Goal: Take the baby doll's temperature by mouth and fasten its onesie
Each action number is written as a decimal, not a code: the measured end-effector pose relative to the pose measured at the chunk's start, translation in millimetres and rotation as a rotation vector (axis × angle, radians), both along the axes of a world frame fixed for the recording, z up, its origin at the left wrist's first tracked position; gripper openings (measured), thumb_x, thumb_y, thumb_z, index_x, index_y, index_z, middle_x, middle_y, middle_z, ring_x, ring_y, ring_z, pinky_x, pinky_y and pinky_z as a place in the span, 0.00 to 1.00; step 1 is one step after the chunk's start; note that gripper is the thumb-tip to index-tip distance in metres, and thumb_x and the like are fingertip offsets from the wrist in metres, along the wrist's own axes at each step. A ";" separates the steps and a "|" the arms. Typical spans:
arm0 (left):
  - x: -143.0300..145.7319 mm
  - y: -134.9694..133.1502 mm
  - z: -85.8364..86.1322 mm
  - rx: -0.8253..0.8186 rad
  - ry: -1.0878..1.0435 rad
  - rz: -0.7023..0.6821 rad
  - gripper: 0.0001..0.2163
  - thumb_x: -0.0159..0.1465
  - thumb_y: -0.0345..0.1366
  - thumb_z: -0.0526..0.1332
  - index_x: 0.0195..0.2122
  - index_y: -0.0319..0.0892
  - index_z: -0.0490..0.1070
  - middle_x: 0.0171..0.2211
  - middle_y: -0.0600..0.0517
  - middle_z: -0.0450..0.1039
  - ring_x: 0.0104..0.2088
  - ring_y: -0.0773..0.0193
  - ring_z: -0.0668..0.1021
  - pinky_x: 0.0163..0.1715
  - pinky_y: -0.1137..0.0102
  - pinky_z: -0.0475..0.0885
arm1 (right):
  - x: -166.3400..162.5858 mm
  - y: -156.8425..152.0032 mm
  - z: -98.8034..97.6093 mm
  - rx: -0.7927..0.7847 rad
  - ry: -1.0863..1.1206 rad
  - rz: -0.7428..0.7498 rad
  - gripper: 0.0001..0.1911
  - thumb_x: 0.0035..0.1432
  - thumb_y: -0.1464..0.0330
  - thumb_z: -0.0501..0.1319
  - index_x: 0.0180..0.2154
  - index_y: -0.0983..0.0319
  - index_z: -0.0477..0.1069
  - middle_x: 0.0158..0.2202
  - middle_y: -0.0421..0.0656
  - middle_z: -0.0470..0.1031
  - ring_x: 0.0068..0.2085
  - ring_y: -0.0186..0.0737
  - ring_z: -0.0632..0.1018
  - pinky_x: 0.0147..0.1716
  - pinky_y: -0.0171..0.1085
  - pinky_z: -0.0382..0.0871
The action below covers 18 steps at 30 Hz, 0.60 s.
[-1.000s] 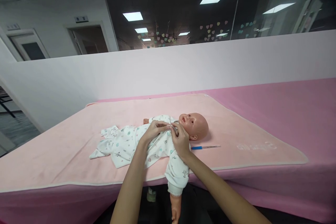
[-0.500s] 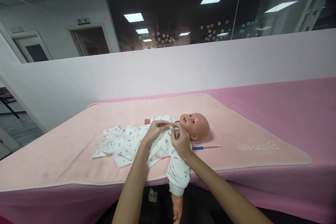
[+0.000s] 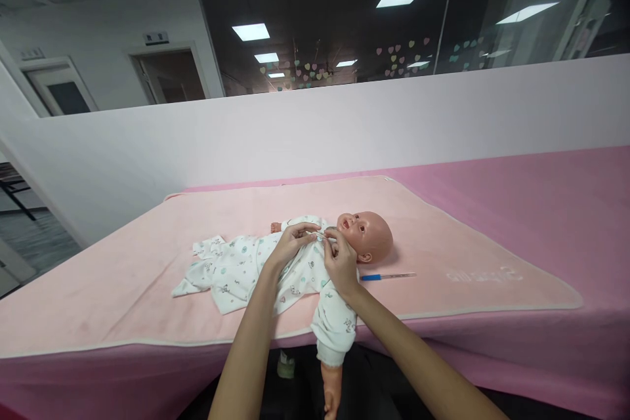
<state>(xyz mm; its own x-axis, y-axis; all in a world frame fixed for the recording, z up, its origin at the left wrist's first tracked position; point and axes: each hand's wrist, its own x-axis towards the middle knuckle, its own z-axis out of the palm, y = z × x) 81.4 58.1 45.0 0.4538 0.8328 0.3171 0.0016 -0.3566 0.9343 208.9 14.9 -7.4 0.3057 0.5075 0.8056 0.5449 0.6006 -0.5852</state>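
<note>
A baby doll (image 3: 377, 236) lies on its back, head to the right, dressed in a white printed romper (image 3: 246, 262). At the neckline, just under the doll's chin, my left hand (image 3: 294, 243) pinches the romper's cloth from the left. My right hand (image 3: 339, 256) grips the same edge of the cloth from the right, fingers bent close to the doll's cheek. Both sets of fingertips almost meet there and partly cover the collar. One doll arm, in its sleeve (image 3: 335, 321), hangs over the near table edge between my forearms.
Beside the doll's head lies a thermometer (image 3: 388, 276) with a blue end. Under the doll is a peach blanket (image 3: 147, 308), spread over a pink tablecloth (image 3: 566, 210). A white partition wall (image 3: 315, 131) stands behind the table.
My right hand's fingers have shifted slightly at the collar, and a little more of its cloth shows between my hands. The doll and thermometer stay in place.
</note>
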 end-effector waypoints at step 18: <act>-1.8 -0.3 0.2 -0.012 -0.028 -0.057 0.12 0.52 0.36 0.65 0.37 0.39 0.73 0.29 0.52 0.73 0.32 0.68 0.73 0.35 0.74 0.65 | -0.5 -3.0 1.4 0.051 -0.110 -0.007 0.09 0.56 0.71 0.54 0.38 0.62 0.70 0.34 0.44 0.74 0.34 0.37 0.75 0.33 0.35 0.69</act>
